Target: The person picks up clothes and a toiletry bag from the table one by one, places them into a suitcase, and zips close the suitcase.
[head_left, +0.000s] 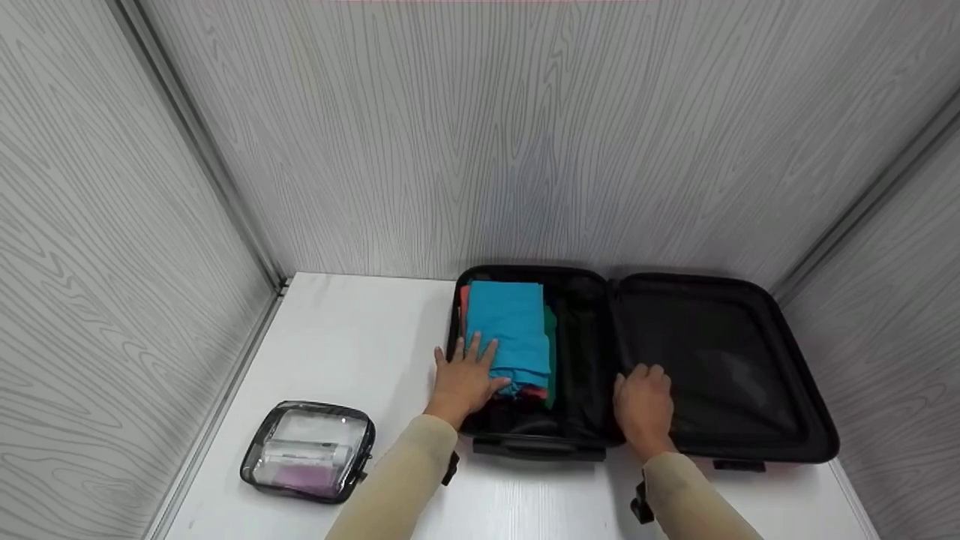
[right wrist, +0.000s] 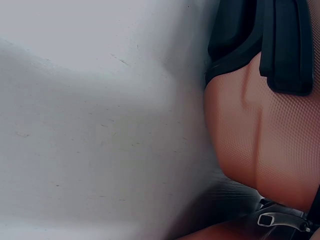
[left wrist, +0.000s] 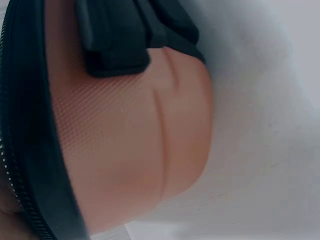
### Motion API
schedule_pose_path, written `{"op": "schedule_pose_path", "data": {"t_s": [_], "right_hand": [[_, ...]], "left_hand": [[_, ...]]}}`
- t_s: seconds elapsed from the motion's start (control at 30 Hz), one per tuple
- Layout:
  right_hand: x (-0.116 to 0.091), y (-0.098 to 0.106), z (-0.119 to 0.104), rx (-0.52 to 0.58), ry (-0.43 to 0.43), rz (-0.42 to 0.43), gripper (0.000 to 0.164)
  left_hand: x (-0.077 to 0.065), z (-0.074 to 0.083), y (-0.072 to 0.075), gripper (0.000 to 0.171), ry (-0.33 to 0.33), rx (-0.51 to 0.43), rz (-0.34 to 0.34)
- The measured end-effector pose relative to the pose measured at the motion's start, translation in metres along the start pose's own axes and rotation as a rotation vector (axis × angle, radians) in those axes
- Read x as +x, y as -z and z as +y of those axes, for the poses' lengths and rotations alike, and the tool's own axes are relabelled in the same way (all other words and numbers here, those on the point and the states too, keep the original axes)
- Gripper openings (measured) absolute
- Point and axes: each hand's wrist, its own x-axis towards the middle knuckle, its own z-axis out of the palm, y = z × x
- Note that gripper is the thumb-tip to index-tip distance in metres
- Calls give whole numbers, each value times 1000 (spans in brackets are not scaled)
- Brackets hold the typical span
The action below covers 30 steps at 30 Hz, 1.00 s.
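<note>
A suitcase (head_left: 534, 268) lies spread open, its black-lined base on the left and its lid (head_left: 720, 375) on the right. Folded blue cloth (head_left: 508, 319) tops a stack in the base, with green cloth (head_left: 553, 367) and some red edges showing beneath. With fingers spread, my left hand (head_left: 459, 381) rests on the near left part of the stack. My right hand (head_left: 646, 405), fingers curled, grips the rim where base and lid meet. Both wrist views show the suitcase's salmon-coloured outer shell (left wrist: 115, 150); the hands are mostly out of frame there.
A clear pouch (head_left: 307, 427) with black trim sits left on the white table (head_left: 375, 315), holding a white tube or bottle and something purple. Grey wood-patterned panels stand behind and at both sides. A metal zip pull (right wrist: 282, 220) shows in the right wrist view.
</note>
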Motion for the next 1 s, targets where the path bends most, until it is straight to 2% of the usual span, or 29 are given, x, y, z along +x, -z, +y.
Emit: {"op": "schedule_pose_path", "data": {"t_s": [0.23,0.4,0.63,0.73,0.9,1.0], "right_hand": [[1,1,0,15,-4,-32,34],[2,1,0,29,-15,-64,35],[4,5,1,17,-21,-79,36],[6,9,2,13,-15,-85,36],[7,16,3,21,-20,-118,37],[6,19,3,30,-36,-138,39]], "left_hand": [[-2,-2,-2,83,-15,-69,5],[-8,-1,6,82,-5,-153,-3],[-11,-2,16,77,-10,-200,3],[-11,-4,17,72,-24,-225,44],[-14,-9,19,59,-52,-265,163],[-18,-13,20,51,-43,-306,227]]}}
